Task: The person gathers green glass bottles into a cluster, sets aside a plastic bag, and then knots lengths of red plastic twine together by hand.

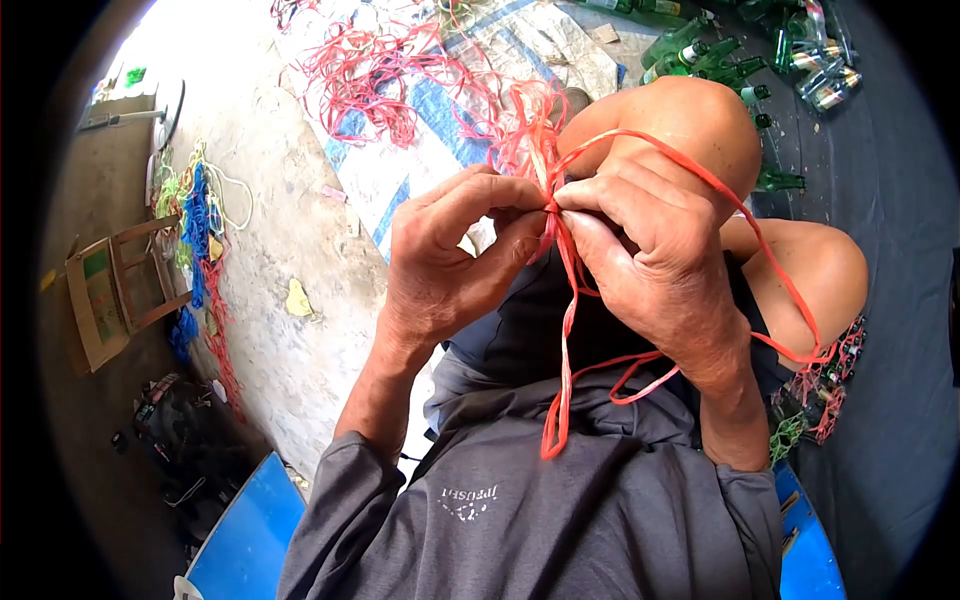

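Note:
Between my two hands a red plastic string [567, 330] is drawn together at a small knot, above my lap. My left hand [455, 240] pinches the knot from the left, thumb and index finger pressed together. From the right, my right hand [650, 230] pinches the same spot, its other fingers curled in. One strand loops over my right hand and knee and runs down to the right; further loops hang over my shirt. Beyond my fingertips a loose pink-red bundle of string [530, 115] spreads out. The exact crossing of the strands is hidden by the fingertips.
A tangled heap of pink string [370, 75] lies on a blue-and-white sheet [440, 125]. Green glass bottles [740, 65] lie at the upper right. Blue and red cords [197, 235] hang by a wooden frame [140, 275] at the left. Blue seat edges [245, 535] flank me.

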Motion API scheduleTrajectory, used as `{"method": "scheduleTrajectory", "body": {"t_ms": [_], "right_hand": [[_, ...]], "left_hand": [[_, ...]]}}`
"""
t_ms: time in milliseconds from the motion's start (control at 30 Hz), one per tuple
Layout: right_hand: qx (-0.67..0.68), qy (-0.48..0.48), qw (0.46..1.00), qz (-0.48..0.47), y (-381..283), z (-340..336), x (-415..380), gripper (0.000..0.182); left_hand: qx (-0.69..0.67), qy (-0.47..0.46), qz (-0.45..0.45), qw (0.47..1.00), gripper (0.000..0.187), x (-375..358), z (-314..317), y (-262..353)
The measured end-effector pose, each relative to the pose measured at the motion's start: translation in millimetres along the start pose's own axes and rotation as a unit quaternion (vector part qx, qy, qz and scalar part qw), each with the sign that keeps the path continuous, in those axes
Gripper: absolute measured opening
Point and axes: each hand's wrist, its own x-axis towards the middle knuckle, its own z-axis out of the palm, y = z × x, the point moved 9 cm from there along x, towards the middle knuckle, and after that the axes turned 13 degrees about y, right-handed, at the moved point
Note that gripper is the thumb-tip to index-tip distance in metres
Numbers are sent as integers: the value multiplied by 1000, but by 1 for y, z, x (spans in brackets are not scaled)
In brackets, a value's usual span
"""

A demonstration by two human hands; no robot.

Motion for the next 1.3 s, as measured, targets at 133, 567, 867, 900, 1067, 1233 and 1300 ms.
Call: {"method": "scheduleTrajectory", "body": {"t_ms": [133, 567, 867, 900, 1067, 1233, 1300], "right_hand": [[-7, -24, 1000, 5, 1, -2, -1, 17], [-33, -27, 999, -4, 1, -1, -7, 19], [21, 41, 998, 45, 4, -11, -11, 19], [29, 41, 997, 55, 5, -12, -12, 19], [48, 37, 995, 80, 9, -16, -14, 19], [49, 39, 996, 58, 8, -18, -15, 19], [53, 42, 996, 57, 9, -19, -16, 18]], "left_hand": [[21, -17, 30, 999, 19, 1, 3, 6], [18, -33, 6, 999, 19, -2, 8, 4], [-4, -11, 14, 1000, 23, -2, 10, 3], [-5, -19, 6, 1000, 23, -3, 12, 1], [-39, -43, -138, 989, 26, -14, 15, -24], [-155, -5, -185, 971, 22, -23, 24, -42], [-177, -3, -200, 964, 20, -26, 27, -43]]}}
